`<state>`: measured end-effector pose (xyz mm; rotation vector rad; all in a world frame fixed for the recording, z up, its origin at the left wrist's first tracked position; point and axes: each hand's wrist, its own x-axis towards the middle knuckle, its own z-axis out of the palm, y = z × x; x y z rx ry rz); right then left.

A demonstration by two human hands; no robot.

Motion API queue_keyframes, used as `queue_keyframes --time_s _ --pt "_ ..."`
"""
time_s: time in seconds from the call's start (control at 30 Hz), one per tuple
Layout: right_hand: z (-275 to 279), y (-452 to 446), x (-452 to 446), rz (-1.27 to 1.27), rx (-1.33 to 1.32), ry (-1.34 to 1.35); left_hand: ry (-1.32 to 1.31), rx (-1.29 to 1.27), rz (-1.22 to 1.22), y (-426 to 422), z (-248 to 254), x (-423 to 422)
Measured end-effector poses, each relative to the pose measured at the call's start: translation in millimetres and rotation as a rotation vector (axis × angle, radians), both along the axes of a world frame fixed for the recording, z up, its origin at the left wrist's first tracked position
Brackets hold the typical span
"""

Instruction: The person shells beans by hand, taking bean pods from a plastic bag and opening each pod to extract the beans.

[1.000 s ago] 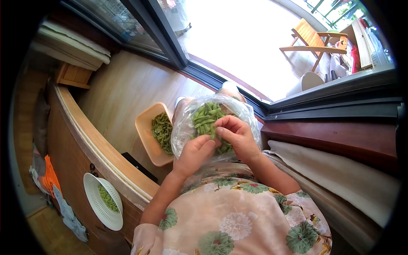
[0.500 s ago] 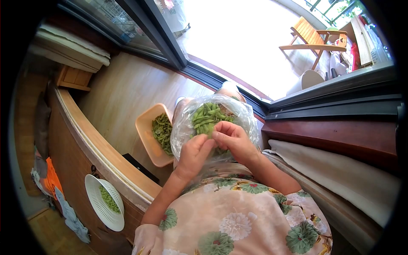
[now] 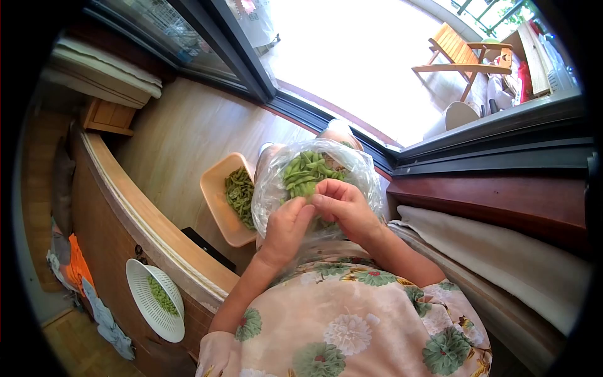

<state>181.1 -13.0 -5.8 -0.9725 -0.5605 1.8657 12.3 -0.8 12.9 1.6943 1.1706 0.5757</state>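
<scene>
A clear plastic bag [image 3: 267,182] lies open on my lap, with a heap of green soybean pods [image 3: 304,168] inside. Over the near side of the heap, my left hand [image 3: 286,227] and my right hand [image 3: 347,210] meet fingertip to fingertip. Both are closed in a pinch around one green soybean pod [image 3: 310,192], mostly covered by the fingers. To the left, an orange-beige plastic tub [image 3: 211,210] on the floor holds darker green pods or hulls [image 3: 239,196]; I cannot tell which.
On the brown seat at left stands a white colander [image 3: 139,290] with shelled green beans [image 3: 162,296]. The seat's wooden edge [image 3: 151,210] runs beside the tub. Ahead is the sliding door's dark frame [image 3: 314,119], with a wooden folding chair [image 3: 455,50] beyond it. A rolled beige cloth [image 3: 490,251] lies right.
Almost nothing differs. My fingertips shift very slightly around the pod, while the bag, tub and colander stay in place.
</scene>
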Motion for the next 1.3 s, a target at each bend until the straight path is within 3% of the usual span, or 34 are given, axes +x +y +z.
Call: queue_keyframes --time_s 0.57,0.67,1.07,1.3 --pt "5 -2 -7 -0.054 0.005 0.035 -0.171 -0.100 0.114 -5 -15 3" --pt "1 -2 -6 -0.057 -0.019 0.048 -0.225 -0.267 0.176 -5 -14 2" --pt "-3 -1 -6 -0.079 -0.020 0.029 -0.272 -0.408 0.160 1 -9 -2" --pt "9 0 -6 -0.069 -0.031 -0.017 -0.426 -0.720 0.173 5 -11 -4"
